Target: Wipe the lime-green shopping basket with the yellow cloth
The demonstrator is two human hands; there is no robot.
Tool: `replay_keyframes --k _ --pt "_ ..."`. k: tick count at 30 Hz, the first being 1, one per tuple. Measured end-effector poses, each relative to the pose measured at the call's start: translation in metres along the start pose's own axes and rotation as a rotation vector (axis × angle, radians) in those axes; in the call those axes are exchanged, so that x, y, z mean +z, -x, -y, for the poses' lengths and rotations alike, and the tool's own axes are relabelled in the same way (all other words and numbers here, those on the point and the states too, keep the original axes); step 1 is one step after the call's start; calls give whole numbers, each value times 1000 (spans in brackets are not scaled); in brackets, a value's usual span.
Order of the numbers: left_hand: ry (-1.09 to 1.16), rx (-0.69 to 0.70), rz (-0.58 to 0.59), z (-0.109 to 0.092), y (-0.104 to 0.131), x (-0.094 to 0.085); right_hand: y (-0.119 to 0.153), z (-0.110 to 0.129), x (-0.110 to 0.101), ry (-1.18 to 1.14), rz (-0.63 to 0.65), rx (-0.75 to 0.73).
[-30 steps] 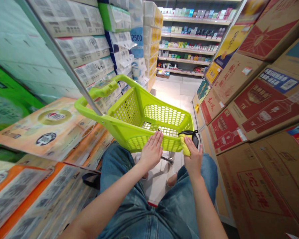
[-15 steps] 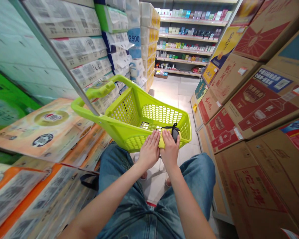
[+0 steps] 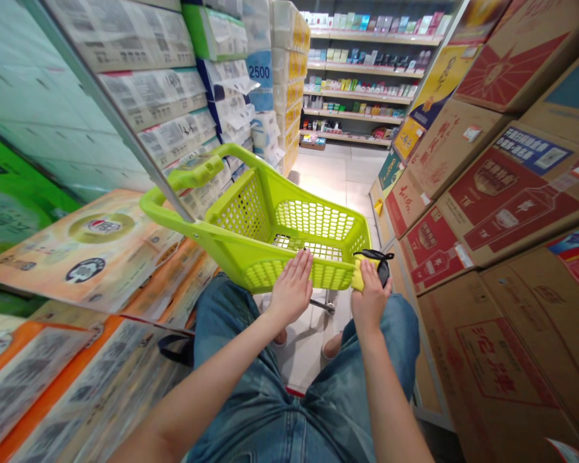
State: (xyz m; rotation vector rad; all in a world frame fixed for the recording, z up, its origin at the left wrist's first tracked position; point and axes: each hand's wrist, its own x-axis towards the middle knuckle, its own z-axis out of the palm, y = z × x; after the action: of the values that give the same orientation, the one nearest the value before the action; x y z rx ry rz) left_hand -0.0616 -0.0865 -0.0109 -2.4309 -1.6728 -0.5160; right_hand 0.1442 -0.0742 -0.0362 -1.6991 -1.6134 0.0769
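A lime-green plastic shopping basket cart (image 3: 313, 270) with perforated walls stands across my knees. My left hand (image 3: 292, 286) lies flat against its near side, fingers stretched out and holding nothing. At the cart's right end, my right hand (image 3: 370, 294) grips a yellow cloth (image 3: 358, 275). A dark grey item with a black cord loop (image 3: 384, 270) sits in or against the same hand; its exact kind is not clear. The cart's handle (image 3: 193, 177) points away to the left, beside a metal post.
Wrapped paper packs (image 3: 149, 96) are stacked on the left, near an orange carton (image 3: 91, 235). Cardboard boxes (image 3: 502, 199) rise close on my right. Shelves of small goods (image 3: 367, 67) stand at the aisle's far end, beyond the tiled floor (image 3: 338, 170).
My right hand has moved right with the yellow cloth and dark item, from beside my left hand to the cart's right end. My left hand has stayed almost in place.
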Motion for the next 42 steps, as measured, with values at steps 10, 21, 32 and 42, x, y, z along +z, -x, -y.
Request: replay_keyframes --k 10,21,32,42 --pt "19 14 1 3 2 1 3 78 26 -51 169 -298" --pt "7 8 -1 1 0 1 3 -22 -11 11 34 -46" --pt "32 19 12 3 1 1 4 74 32 -57 149 -331" --pt "5 10 10 1 0 1 3 -23 -5 -71 -10 -181"
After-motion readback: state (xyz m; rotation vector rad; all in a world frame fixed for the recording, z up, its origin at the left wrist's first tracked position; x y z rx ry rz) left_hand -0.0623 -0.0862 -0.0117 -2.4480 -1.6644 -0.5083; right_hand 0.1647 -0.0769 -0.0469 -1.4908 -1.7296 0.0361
